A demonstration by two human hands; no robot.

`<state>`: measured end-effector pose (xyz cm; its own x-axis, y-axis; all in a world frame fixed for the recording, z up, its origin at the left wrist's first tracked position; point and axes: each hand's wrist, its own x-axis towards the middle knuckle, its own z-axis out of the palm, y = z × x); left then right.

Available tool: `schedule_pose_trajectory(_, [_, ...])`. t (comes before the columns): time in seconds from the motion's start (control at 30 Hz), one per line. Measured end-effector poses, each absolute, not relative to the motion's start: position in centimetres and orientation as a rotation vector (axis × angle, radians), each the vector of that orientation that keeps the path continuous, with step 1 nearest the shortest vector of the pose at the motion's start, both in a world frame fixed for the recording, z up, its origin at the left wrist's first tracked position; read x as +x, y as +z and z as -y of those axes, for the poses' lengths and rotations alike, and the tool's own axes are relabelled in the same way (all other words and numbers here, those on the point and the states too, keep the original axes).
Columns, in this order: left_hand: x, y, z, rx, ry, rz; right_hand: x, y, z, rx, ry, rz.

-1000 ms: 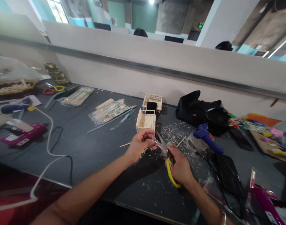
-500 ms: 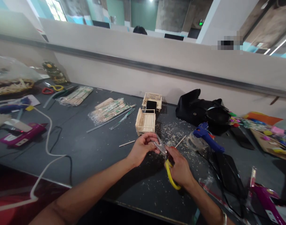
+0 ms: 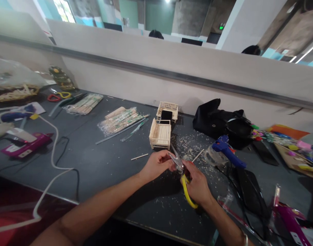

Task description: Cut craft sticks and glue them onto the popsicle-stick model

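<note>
My right hand (image 3: 197, 182) is closed round the yellow-handled scissors (image 3: 186, 193), whose metal blades stand a little apart and point up and left. Close against the blades, my left hand (image 3: 156, 165) pinches something too small to make out; its fingertips are partly behind the blades. Just beyond my hands stands a miniature bed-like frame (image 3: 161, 135) made of thin wooden sticks. Behind it is a second small stick-built piece (image 3: 167, 108), with a black block (image 3: 166, 116) in front. One loose stick (image 3: 139, 156) lies left of my hands, and another stick (image 3: 197, 155) to the right.
Pale clippings (image 3: 189, 145) are scattered right of the bed frame. Bagged wooden sticks (image 3: 122, 121) lie to the left. A blue glue gun (image 3: 228, 150), black bag (image 3: 220, 118) and black phone (image 3: 265, 152) are on the right. A white cable (image 3: 53, 147) crosses the left side.
The scissor blades have opened wider. My left fingers have shifted slightly down beside them. The view has moved a little, and the things on the table stay in place.
</note>
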<state>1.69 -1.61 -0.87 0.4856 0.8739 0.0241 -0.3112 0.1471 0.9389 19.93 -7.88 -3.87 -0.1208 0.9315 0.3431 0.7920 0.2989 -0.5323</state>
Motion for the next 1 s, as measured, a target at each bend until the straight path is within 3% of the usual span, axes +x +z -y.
schedule_pose_trajectory(1.0, [2.03,-1.76,2.44,1.087,0.985,-0.605,19.62,-4.53,8.34,-1.544,0.31,1.989])
